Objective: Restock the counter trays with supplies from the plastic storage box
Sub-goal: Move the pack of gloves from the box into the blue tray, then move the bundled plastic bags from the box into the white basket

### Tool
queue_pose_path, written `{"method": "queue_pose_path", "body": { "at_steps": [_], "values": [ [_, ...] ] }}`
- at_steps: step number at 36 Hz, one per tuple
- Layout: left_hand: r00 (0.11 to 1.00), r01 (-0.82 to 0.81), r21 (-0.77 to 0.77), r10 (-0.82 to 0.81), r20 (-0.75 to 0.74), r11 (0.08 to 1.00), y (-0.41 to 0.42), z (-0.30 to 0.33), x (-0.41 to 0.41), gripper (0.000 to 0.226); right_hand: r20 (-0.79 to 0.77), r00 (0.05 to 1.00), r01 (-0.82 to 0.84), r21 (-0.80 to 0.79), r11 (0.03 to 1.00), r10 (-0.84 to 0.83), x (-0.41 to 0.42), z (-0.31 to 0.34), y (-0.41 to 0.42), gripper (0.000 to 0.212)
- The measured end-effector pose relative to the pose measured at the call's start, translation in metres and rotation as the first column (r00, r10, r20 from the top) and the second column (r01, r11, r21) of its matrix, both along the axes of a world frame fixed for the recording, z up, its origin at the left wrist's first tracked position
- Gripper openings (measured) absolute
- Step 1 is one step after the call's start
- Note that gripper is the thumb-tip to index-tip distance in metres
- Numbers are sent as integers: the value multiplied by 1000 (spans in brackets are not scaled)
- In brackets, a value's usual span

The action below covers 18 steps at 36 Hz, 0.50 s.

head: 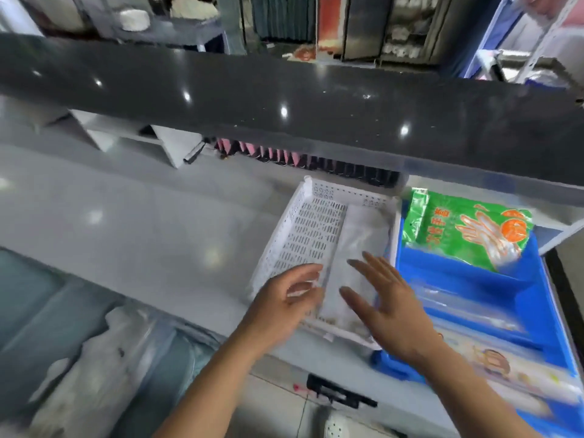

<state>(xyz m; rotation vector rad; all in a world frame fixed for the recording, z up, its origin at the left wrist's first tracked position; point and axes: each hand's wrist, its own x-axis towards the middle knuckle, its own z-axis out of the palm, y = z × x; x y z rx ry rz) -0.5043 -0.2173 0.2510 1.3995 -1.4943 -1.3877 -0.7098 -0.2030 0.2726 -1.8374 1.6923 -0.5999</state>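
Both hands hovered over the white perforated tray (311, 229) – the left hand (286, 298) loosely curled, holding nothing; the right hand (384, 298) flat, fingers spread – above a clear packet (357, 248) lying inside it; beside the tray's right wall, a blue tray (467, 298) held a green glove packet (471, 230)

White tray (311, 230) at centre on grey counter (142, 222), clear packets (357, 257) filling its right half. Blue tray (467, 289) touching it at 3 o'clock, green glove pack (467, 229) leaning at its far end, more packets nearer. Left hand (281, 301) at 6 o'clock over white tray's near edge, fingers loosely curled, holding nothing. Right hand (388, 305) just beside it, fingers spread over the packets. Dark shelf (284, 90) across 12 o'clock. Motion blur throughout.
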Motion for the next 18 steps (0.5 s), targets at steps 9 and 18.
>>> {"method": "queue_pose_path", "body": {
  "at_steps": [9, 18],
  "values": [
    [788, -438, -156, 462, 407, 885, 141, -63, 205, 72, 112, 962, -252, 29, 967, 247, 189, -10, 52, 52],
    [725, -583, 88, 469, 505, 808, 266, -131, 327, 80, -74, 753, -587, 375, 718, 654, 333, -77, 91, 63]
  ]
}}
